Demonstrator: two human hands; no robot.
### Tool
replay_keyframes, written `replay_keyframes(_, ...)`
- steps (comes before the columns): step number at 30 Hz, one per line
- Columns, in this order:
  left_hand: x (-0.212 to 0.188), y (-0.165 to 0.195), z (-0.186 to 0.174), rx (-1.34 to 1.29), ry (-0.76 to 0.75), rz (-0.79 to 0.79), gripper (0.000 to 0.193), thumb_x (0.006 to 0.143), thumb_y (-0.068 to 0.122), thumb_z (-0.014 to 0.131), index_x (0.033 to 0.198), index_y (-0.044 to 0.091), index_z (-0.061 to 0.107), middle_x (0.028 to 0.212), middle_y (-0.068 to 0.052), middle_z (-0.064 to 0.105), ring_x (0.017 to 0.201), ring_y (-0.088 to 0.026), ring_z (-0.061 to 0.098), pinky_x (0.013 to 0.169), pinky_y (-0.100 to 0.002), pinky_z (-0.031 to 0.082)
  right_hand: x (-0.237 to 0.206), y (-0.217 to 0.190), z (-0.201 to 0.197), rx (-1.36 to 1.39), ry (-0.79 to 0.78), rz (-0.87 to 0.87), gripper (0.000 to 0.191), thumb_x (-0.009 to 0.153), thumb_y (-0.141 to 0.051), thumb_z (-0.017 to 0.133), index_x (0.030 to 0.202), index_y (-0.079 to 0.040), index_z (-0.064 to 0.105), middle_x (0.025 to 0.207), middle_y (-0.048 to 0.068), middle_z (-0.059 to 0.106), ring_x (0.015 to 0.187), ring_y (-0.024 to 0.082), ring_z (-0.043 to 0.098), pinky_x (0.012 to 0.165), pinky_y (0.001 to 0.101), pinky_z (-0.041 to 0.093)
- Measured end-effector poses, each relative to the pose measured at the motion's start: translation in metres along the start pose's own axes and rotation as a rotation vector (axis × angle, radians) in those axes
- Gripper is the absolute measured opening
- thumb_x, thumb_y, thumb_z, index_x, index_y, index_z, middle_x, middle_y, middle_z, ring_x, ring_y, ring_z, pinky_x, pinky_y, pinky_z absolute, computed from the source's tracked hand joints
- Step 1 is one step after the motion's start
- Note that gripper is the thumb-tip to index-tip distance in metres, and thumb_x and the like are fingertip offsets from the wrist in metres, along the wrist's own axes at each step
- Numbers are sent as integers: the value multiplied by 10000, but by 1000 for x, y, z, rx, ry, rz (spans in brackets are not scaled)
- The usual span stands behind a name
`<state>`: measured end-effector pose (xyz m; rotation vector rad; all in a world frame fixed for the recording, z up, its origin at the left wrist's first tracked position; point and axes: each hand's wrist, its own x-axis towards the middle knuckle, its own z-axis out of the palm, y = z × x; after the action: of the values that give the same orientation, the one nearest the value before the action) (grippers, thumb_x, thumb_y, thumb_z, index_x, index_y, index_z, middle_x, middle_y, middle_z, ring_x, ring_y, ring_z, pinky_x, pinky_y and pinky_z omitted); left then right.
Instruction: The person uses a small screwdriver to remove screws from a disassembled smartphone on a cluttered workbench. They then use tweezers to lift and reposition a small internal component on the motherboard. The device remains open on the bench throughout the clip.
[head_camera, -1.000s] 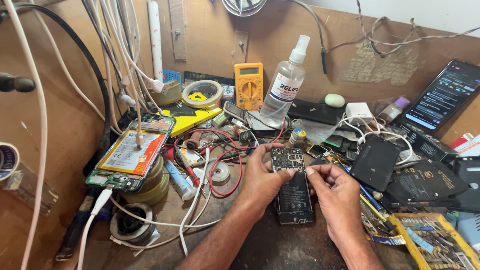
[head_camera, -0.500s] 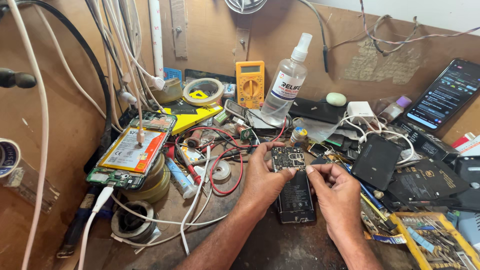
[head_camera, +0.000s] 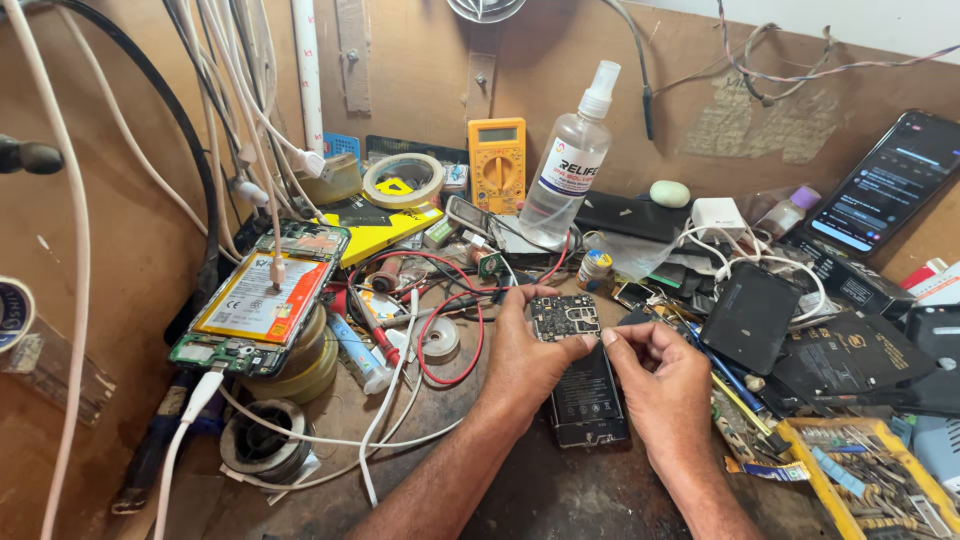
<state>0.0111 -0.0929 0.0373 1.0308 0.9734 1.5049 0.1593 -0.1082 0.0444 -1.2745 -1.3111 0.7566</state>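
Cluttered bench (head_camera: 560, 500): both hands, left hand (head_camera: 525, 355) and right hand (head_camera: 660, 385), pinch the opened phone (head_camera: 585, 385), which lies just below the spray bottle (head_camera: 570, 165). Slippage risks cracking its exposed circuit board (head_camera: 562, 317).

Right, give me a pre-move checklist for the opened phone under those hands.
1. Left hand steadying the opened phone: ok, its fingers rest on the top edge.
2. Right hand at the phone: ok, fingertips pinched at its right edge.
3. Tool in the right hand: cannot tell, too small.
4. Phone lying flat on the workbench: ok.
5. Red wire off the phone: ok, it loops left of the left hand.
6. Spray bottle upright: ok.
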Motion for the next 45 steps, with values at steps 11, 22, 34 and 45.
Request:
replay_keyframes(11,1,7,-1,-107,12,-149,645,674,-63,804,1234,34,499,960,-123,710,811,-184,721,666,-317,606,3,-3,-6,137,4,75,157,946,-123,690,999,22,715,819,41,719,666,84,621,599,237,513)
replay_keyframes(22,7,0,-5,-218,36,-168,539,757,-78,747,1237,45,534,1021,-80,695,913,-170,692,805,-314,581,1,-3,-9,149,-108,147,201,924,-132,727,1033,34,761,792,29,693,667,67,580,602,225,467)
replay_keyframes(34,4,7,-3,-167,42,-185,564,755,-70,751,1255,54,522,1023,-101,706,902,-177,707,764,-316,597,-1,-8,-7,104,-76,158,175,885,-95,756,995,40,779,785,34,725,650,61,603,588,222,478)
replay_keyframes(45,1,8,-2,-145,26,-153,560,753,-70,745,1254,45,526,1017,-107,705,893,-173,711,754,-309,594,-3,-11,-5,5,-44,117,169,894,-114,754,969,34,786,762,28,729,619,58,593,561,229,472)
